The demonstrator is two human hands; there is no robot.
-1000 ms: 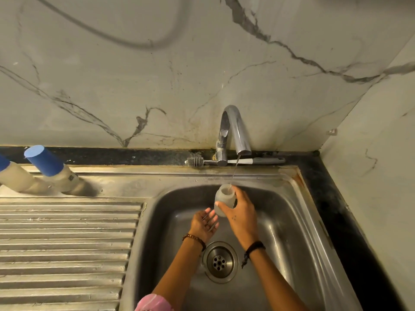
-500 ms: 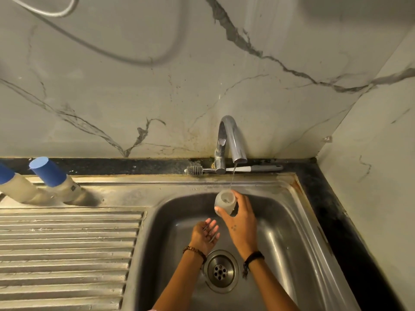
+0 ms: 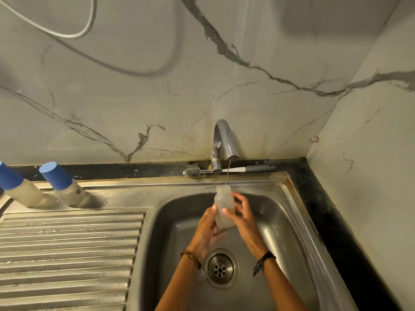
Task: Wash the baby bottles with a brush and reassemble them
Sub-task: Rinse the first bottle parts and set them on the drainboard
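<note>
Bottle [image 3: 223, 207] stands upright (under tap water), both hands' [image 3: 207, 230] [image 3: 246, 223] grip curled round it.

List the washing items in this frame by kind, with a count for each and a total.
Capped baby bottles, blue caps, on the drainboard: 2
Uncapped bottle body, held under the tap stream by both hands: 1
Bottle brush, lying on the ledge behind the tap: 1
Total: 4
</note>
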